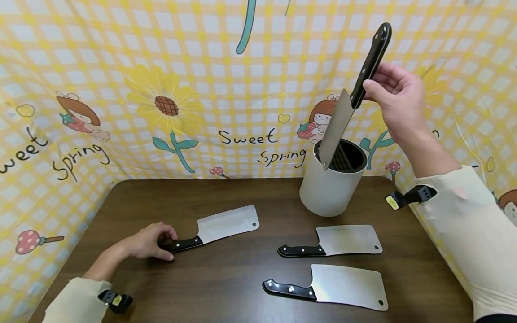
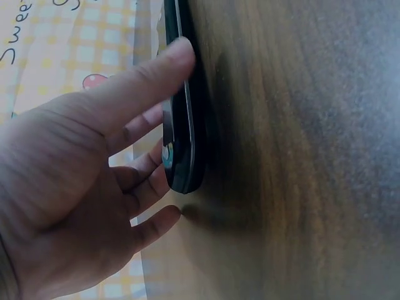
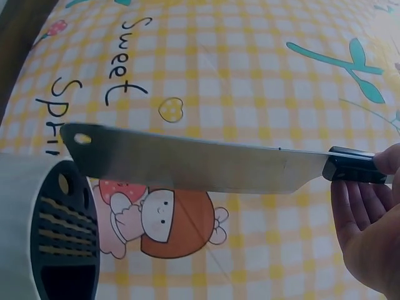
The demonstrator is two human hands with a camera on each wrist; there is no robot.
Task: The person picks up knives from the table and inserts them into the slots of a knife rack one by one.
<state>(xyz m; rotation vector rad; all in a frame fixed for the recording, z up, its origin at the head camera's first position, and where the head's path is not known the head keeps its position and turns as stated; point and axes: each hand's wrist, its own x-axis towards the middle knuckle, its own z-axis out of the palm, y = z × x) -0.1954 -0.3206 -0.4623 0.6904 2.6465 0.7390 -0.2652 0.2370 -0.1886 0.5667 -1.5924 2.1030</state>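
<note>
My right hand [image 1: 397, 96] pinches the black handle of a cleaver [image 1: 338, 128] between thumb and fingers. That cleaver tilts with its blade down, the holed end at the mouth of a round white knife holder [image 1: 329, 193]. In the right wrist view, the blade end overlaps the edge of the slotted black top [image 3: 65, 228]; whether it has entered a slot I cannot tell. At the left, my left hand [image 1: 147, 242] has thumb and fingers on either side of the black handle [image 2: 181, 125] of another cleaver [image 1: 228, 224], which lies on the table, blade to the right.
Two more cleavers lie at the right front of the brown table [image 1: 226, 278]: an upper cleaver [image 1: 349, 240] and a lower cleaver [image 1: 349, 287], handles pointing left. A yellow checked cloth [image 1: 226, 89] hangs behind the table and along its sides.
</note>
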